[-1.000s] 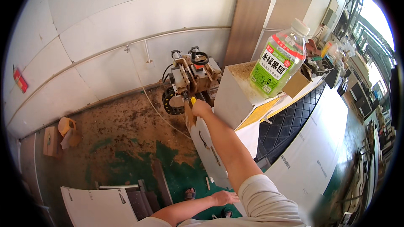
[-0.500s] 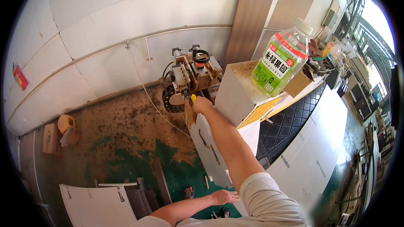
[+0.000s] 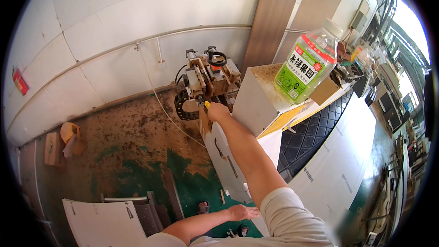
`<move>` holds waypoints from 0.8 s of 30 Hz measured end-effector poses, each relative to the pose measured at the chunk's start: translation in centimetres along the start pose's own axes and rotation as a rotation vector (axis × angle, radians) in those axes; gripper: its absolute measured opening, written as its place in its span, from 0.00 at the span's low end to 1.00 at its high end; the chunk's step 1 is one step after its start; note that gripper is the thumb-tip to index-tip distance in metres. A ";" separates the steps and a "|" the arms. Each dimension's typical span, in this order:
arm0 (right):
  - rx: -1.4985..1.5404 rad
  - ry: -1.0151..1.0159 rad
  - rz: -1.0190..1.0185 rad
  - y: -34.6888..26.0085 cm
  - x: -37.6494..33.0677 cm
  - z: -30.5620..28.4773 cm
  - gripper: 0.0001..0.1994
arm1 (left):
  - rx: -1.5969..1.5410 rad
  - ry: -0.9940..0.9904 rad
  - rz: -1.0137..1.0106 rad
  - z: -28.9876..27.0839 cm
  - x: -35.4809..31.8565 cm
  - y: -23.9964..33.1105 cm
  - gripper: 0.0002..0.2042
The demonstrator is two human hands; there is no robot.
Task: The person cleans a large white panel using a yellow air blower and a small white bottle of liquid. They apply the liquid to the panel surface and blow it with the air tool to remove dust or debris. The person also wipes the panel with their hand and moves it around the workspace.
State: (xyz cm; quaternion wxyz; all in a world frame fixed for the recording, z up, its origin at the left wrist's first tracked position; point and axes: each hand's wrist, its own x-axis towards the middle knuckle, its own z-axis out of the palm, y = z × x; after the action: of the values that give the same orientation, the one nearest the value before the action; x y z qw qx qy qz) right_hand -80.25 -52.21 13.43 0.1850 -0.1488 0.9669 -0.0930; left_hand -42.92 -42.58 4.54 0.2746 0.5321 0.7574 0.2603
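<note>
Dusty floor (image 3: 132, 128), machine (image 3: 211, 81), bottle (image 3: 305, 66), right hand (image 3: 219, 111) gripping yellow object (image 3: 207, 104), left hand (image 3: 242, 212) outstretched, empty

a workshop, judging by its machine (image 3: 209, 80) and debris-strewn floor (image 3: 130, 126).

The right hand (image 3: 219, 111) has its fingers mostly tucked out of sight, and only a bit of the yellow thing (image 3: 207, 104) pokes out, so I can't tell what it is. The hand and the white box (image 3: 256, 96) hide part of the machine (image 3: 212, 75). I can't tell if the left hand (image 3: 242, 212) touches anything. The sheet (image 3: 103, 222) and shirt (image 3: 292, 215) are cut off at the bottom. A patch (image 3: 340, 228) beside the shirt is all blurry.
</note>
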 end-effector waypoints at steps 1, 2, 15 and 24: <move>0.001 0.016 -0.005 -0.1 0.0 0.0 0.22 | 0.006 0.054 0.030 1.1 0.4 -0.8 0.24; 0.003 0.031 -0.018 -0.9 -0.2 -0.2 0.21 | 0.004 0.153 0.071 4.2 1.0 -2.6 0.24; -0.027 0.036 -0.001 -1.0 -0.2 -1.5 0.20 | -0.030 0.004 0.062 -0.4 -0.5 -0.9 0.22; -0.142 -0.093 -0.021 -1.4 0.9 -1.8 0.14 | -0.075 0.061 0.110 2.1 0.5 -2.4 0.21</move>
State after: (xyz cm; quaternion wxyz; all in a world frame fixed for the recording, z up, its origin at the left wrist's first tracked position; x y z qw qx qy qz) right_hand -81.39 -53.61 15.09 0.2177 -0.1756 0.9599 -0.0191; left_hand -43.19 -42.58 1.31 0.2564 0.5541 0.7248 0.3193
